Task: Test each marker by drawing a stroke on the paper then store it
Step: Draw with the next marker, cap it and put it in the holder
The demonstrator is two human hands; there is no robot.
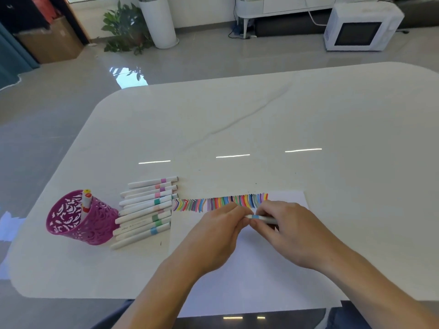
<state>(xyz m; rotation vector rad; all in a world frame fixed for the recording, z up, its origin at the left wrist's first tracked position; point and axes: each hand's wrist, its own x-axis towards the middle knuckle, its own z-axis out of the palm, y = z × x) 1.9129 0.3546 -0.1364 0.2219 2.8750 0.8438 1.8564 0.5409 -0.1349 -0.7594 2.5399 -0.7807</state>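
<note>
Both hands meet over the paper (249, 269): right hand (285, 231) grips the blue-banded marker (261, 217), left hand (221, 230) pinches its cap end. Just beyond, many strokes (221, 202) drawn; left of the paper, a pile (147, 210) awaits and the pink cup (78, 219) holds one.

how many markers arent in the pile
2: orange-capped marker upright in pink cup, blue-banded marker gripped by left hand and right hand over paper; cup may hide more.

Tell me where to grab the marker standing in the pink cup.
Pinch the marker by its top end, coming straight down from above. It stands nearly upright in the cup, and only that end clears the rim.
</note>
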